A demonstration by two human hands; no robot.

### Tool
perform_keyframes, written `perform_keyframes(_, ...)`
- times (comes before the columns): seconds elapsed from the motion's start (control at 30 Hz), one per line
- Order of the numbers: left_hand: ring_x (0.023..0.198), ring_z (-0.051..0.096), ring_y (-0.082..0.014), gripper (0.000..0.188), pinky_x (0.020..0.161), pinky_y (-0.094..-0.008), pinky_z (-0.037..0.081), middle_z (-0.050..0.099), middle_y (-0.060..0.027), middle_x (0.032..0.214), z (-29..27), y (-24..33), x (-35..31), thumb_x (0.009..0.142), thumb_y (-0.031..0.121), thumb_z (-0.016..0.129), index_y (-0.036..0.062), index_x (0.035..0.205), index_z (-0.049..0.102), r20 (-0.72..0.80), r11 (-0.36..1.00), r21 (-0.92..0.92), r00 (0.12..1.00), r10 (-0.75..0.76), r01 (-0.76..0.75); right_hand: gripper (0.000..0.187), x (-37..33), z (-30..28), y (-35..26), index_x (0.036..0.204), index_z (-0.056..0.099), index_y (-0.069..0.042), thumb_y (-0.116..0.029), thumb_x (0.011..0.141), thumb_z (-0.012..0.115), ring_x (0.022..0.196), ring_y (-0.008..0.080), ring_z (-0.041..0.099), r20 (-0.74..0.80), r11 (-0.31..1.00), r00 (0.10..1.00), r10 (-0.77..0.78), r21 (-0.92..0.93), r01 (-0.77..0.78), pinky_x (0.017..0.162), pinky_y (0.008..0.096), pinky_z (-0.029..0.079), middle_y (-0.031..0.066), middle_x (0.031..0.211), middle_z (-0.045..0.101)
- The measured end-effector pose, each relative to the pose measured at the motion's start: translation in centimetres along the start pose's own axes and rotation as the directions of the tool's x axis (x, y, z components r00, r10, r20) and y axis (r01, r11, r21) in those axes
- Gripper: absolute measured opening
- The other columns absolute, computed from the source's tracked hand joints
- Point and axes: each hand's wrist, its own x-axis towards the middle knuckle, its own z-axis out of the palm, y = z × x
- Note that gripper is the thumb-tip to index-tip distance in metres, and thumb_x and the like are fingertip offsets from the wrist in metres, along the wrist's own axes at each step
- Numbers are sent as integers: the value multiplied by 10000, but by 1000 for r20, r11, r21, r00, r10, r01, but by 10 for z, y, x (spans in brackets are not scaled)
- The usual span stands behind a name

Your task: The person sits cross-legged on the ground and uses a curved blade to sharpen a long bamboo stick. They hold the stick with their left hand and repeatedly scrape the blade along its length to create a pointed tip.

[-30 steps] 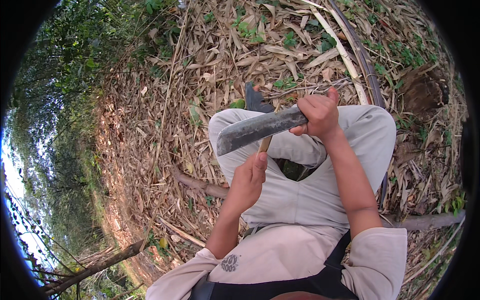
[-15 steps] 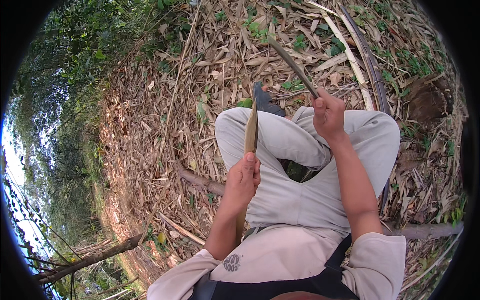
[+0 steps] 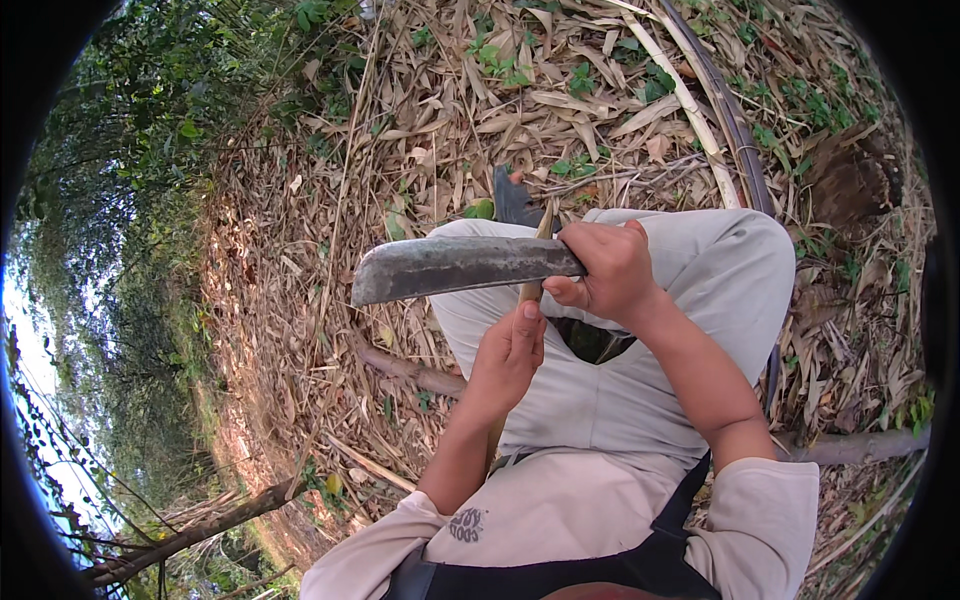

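Note:
My right hand [image 3: 612, 265] is closed round the handle of a machete [image 3: 460, 268], whose broad dark blade points left. The blade lies flat-side up across a narrow split strip of wood or bamboo [image 3: 546, 222]. My left hand [image 3: 508, 362] grips that strip just below the blade, thumb along it. The strip's tip shows beyond the blade, and its lower part runs back along my left forearm toward my waist. The machete handle is hidden inside my right fist. Whether the edge bites into the strip I cannot tell.
I sit cross-legged in pale trousers [image 3: 700, 260] on dry leaf litter [image 3: 300, 230]. A dark shoe [image 3: 515, 197] shows beyond my knees. Long split poles [image 3: 735, 110] lie at the upper right near a stump [image 3: 850, 185]. A branch [image 3: 200, 530] crosses the lower left; bushes stand left.
My right hand has come down and left, turning the machete from pointing up and away to lying across the strip. My left hand has shifted slightly right, still gripping the strip.

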Motion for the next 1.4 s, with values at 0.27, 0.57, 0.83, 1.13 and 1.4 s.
perform_keyframes(0.27, 570, 377, -70, 485, 524, -257, 336, 413, 24, 627, 10, -10, 3, 1091, 413, 338, 50, 802, 476, -150, 942, 302, 968, 200, -147, 637, -1, 1, 4, 674, 497, -74, -675, 867, 582, 497, 249, 582, 37, 995, 999, -20, -93, 24, 461, 371, 449, 67, 578, 512)
perform_keyframes(0.57, 529, 420, -148, 455, 525, -357, 371, 427, -61, 584, -13, -20, -25, 1085, 384, 381, 0, 880, 511, -227, 968, 251, 970, 84, -25, 699, -2, 5, 54, 697, 516, -16, -668, 945, 464, 533, 337, 576, 6, 905, 935, 355, -251, -342, 515, 447, 419, 140, 539, 492)
perform_keyframes(0.83, 588, 362, -91, 476, 538, -293, 358, 396, 13, 627, -23, -22, -14, 1089, 403, 360, 24, 826, 479, -211, 974, 215, 971, 112, -66, 582, 20, -2, 58, 760, 573, 1, -520, 1005, 492, 527, 374, 517, -57, 890, 891, 451, 104, -444, 523, 434, 402, 180, 571, 525)
perform_keyframes(1.13, 619, 405, -94, 502, 573, -280, 373, 426, -6, 645, -11, -18, -1, 1100, 403, 279, 27, 823, 462, -198, 990, 139, 979, 45, -17, 581, -5, 3, 7, 774, 547, -33, -587, 949, 548, 524, 318, 541, 106, 982, 984, 146, 102, -157, 482, 383, 403, 127, 619, 498)
perform_keyframes(1.4, 502, 368, -37, 422, 434, -197, 303, 422, 31, 619, -5, -19, 6, 1065, 455, 408, 75, 913, 513, -120, 1000, 6, 993, -4, 5, 600, -1, 0, 0, 709, 539, -54, -625, 884, 606, 498, 259, 584, 65, 1000, 998, -13, -22, 14, 459, 368, 456, 86, 579, 526)
